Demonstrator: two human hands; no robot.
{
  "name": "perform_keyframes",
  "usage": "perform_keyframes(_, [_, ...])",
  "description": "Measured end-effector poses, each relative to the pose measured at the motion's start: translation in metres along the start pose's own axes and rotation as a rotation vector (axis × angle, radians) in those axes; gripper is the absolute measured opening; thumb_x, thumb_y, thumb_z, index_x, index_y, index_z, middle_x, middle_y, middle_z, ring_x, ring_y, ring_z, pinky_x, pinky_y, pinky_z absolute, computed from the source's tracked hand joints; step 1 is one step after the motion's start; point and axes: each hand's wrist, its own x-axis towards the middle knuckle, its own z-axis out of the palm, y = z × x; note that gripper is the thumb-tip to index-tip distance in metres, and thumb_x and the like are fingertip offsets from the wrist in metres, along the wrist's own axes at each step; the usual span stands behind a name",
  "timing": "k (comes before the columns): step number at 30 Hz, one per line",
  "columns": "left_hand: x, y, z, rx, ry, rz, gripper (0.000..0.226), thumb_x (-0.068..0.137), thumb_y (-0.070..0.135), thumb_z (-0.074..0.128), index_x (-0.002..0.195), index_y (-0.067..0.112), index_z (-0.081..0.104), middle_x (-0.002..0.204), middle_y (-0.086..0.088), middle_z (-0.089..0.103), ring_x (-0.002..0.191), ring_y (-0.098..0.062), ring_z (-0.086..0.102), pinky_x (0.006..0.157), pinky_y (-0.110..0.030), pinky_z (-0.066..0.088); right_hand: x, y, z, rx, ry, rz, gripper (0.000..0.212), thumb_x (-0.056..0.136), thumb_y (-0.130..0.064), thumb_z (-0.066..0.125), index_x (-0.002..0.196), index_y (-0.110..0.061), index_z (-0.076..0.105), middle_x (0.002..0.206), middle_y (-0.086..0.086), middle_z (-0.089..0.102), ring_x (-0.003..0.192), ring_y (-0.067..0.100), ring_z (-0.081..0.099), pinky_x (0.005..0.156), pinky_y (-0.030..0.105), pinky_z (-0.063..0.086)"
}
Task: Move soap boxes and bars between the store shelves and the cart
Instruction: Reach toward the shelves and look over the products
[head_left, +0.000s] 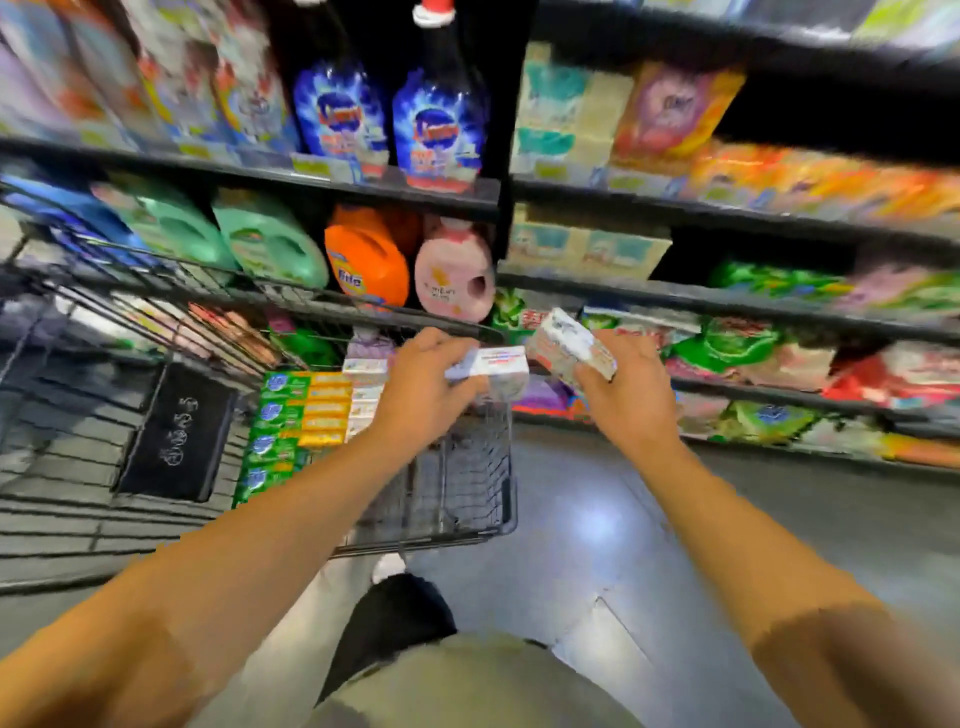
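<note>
A white soap box (491, 370) is gripped by the left hand (422, 385), its fingers curled round the near end, and it is held level above the far right corner of the wire cart (470, 486). A second white soap box (570, 347) is clasped by the right hand (629, 388) just to the right of the cart, tilted with its far end raised, and its near end is almost touching the first box. Both hands are thus closed on boxes and held close together. Inside the cart, left of the left hand, a row of green and yellow soap packs (291, 423) is laid, and white boxes (363, 395) are stacked between that row and the left hand. A black placard (174, 434) is fixed on the cart's folded panel at its left. Beyond the cart, an orange detergent jug (366, 260) and a pink jug (454, 275) are seen on the shelf (675, 299), with green jugs (270, 244) to their left and blue-labelled bottles (439, 124) one level higher. Green pouches (727, 348) are ranged on the lower shelves to the right of the cart. Much of the scene is blurred.
</note>
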Motion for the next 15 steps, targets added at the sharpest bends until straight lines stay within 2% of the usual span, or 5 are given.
perform_keyframes(2, [0.005, 0.038, 0.007, 0.007, 0.031, 0.05, 0.038, 0.081, 0.014, 0.078, 0.118, 0.008, 0.069, 0.096, -0.007, 0.053, 0.092, -0.025, 0.053, 0.071, -0.018, 0.027, -0.006, 0.018, -0.037, -0.003, 0.067, -0.019, 0.041, 0.085, -0.015, 0.067, 0.125, -0.009, 0.065, 0.114, 0.018, 0.062, 0.107, 0.034, 0.054, 0.085, 0.029, 0.034])
perform_keyframes(5, [0.019, 0.093, 0.017, 0.029, 0.073, 0.106, 0.042, 0.083, 0.019, 0.077, 0.122, 0.008, 0.067, 0.106, -0.014, 0.059, 0.102, -0.03, 0.055, 0.073, -0.013, 0.025, -0.013, 0.041, -0.089, -0.011, 0.146, -0.04, 0.044, 0.079, -0.028, 0.056, 0.118, -0.012, 0.067, 0.106, 0.016, 0.064, 0.1, 0.034, 0.054, 0.075, 0.029, 0.032])
perform_keyframes(11, [0.046, 0.189, 0.027, 0.027, 0.11, 0.202, 0.038, 0.088, 0.025, 0.071, 0.123, 0.013, 0.067, 0.107, -0.01, 0.058, 0.102, -0.025, 0.055, 0.074, -0.019, 0.03, -0.022, 0.079, -0.174, -0.017, 0.291, -0.012, 0.04, 0.09, -0.026, 0.061, 0.129, -0.017, 0.062, 0.112, 0.012, 0.058, 0.099, 0.021, 0.049, 0.07, 0.025, 0.027])
perform_keyframes(15, [0.064, 0.242, 0.032, 0.018, 0.143, 0.283, 0.031, 0.09, 0.025, 0.068, 0.12, 0.015, 0.068, 0.102, -0.008, 0.059, 0.098, -0.022, 0.052, 0.068, -0.022, 0.026, -0.026, 0.095, -0.221, -0.016, 0.374, -0.022, 0.045, 0.094, -0.021, 0.061, 0.138, -0.016, 0.055, 0.121, 0.01, 0.053, 0.11, 0.022, 0.048, 0.08, 0.025, 0.033])
